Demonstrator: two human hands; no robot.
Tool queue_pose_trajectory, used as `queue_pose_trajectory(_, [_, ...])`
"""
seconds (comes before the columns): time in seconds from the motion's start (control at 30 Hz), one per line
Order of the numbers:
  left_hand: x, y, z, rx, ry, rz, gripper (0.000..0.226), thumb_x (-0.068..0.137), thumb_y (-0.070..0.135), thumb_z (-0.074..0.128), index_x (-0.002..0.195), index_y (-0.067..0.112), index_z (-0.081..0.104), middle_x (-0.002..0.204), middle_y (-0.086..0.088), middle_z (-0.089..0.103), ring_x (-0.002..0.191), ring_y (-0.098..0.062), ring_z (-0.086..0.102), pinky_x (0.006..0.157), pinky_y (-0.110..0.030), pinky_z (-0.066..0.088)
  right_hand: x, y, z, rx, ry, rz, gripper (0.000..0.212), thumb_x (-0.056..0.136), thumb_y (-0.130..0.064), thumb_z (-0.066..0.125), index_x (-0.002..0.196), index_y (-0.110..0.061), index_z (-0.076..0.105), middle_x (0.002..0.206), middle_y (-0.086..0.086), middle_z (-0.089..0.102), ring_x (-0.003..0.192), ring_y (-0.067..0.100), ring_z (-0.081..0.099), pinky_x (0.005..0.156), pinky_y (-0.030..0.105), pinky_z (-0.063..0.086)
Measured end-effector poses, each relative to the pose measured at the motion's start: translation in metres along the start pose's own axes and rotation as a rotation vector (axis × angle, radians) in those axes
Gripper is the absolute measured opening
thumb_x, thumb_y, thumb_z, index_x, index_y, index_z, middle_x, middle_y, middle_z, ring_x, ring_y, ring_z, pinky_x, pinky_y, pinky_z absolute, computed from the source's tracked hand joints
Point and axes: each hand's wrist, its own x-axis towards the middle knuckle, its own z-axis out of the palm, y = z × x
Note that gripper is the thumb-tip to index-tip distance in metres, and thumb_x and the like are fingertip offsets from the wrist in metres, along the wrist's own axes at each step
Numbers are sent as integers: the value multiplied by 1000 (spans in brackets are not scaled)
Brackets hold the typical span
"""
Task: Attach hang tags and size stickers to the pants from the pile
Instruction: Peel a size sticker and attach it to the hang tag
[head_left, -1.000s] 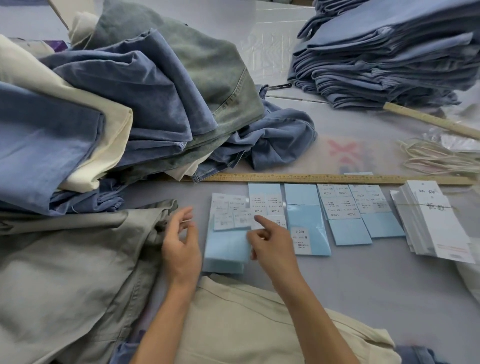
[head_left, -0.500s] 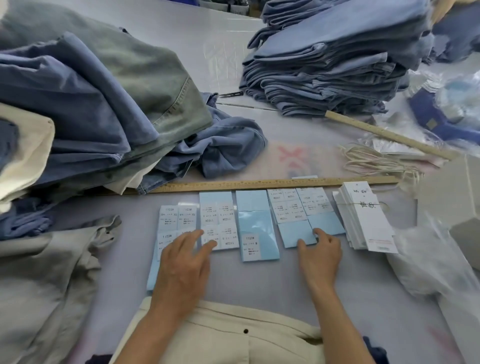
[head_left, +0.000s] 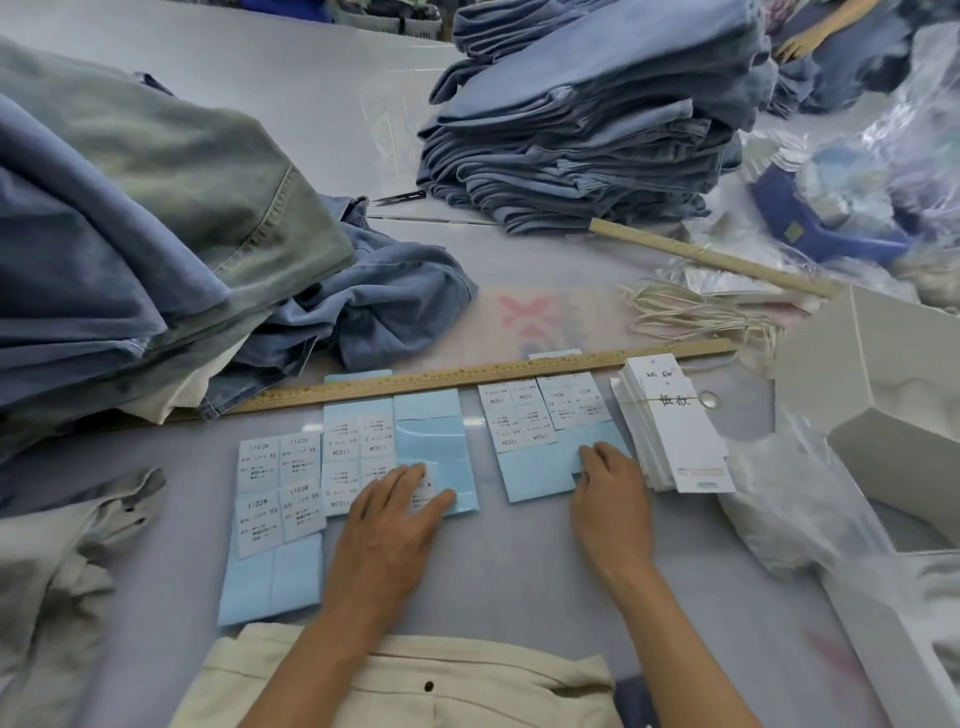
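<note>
A worker's two hands rest on a row of blue sticker sheets laid just below a long wooden ruler on a grey table. The left hand lies flat, fingers straight and slightly spread, its fingertips pressing a white size sticker on the middle sheet below the ruler. The right hand is also flat, fingers straight and close together, touching the lower edge of the sheet toward the ruler's right end. Whether either hand has lifted a sticker cannot be told. A banded stack of white hang tags lies just below the ruler's right end, beside the right hand. A loose pile of pants in blue, green and cream denim spills over the ruler's left end. A folded stack of blue pants stands well beyond the ruler. Cream pants lie nearest the worker, below the sheets, and grey pants sit left of them. A bundle of white strings lies just beyond the ruler's right end, with a white box to its right.
</note>
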Motion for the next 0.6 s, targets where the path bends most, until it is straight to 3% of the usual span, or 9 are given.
queue_pose_trajectory(0.13, [3, 6, 0, 15, -2, -16, 47, 79, 0, 81, 121, 19, 73, 136, -21, 61, 129, -40, 57, 106, -55, 48, -19, -1, 4, 10, -3, -22, 43, 91, -1, 61, 134, -7, 61, 143, 12, 55, 129, 37, 49, 98, 46, 46])
queue_pose_trajectory(0.3, [7, 18, -5, -74, 88, 51, 45, 79, -5, 65, 118, 15, 74, 131, -18, 64, 122, -37, 62, 102, -52, 51, -30, -2, 9, 105, 185, -15, 28, 84, 6, 70, 111, 0, 73, 120, 19, 66, 110, 42, 60, 87, 49, 51])
queue_pose_trajectory(0.37, [11, 26, -6, -123, 47, 116, 49, 77, -6, 73, 120, 17, 74, 133, -16, 64, 122, -36, 62, 101, -50, 52, -28, -4, 6, 163, 229, 78, 30, 90, -7, 71, 119, -1, 69, 125, 18, 63, 117, 39, 56, 96, 48, 48])
queue_pose_trajectory(0.43, [14, 33, -4, -147, -44, 154, 53, 79, 6, 81, 128, 25, 71, 140, -12, 61, 130, -34, 58, 105, -50, 49, -23, -7, 3, 150, 144, 223, 53, 92, -30, 71, 138, -8, 55, 135, 13, 55, 125, 33, 47, 100, 47, 42])
queue_pose_trajectory(0.5, [16, 38, 1, -154, -141, 148, 51, 91, 25, 73, 139, 35, 61, 152, -6, 51, 142, -29, 47, 115, -49, 37, -18, -9, 0, 108, 62, 340, 77, 87, -49, 72, 147, -16, 40, 138, 11, 49, 128, 31, 42, 97, 47, 39])
queue_pose_trajectory(0.6, [14, 38, 13, -166, -246, 103, 47, 105, 43, 38, 153, 43, 40, 167, 3, 25, 156, -19, 17, 126, -41, 2, -9, -5, -6, 125, -34, 432, 92, 78, -58, 77, 148, -17, 34, 140, 15, 47, 132, 33, 39, 98, 49, 37])
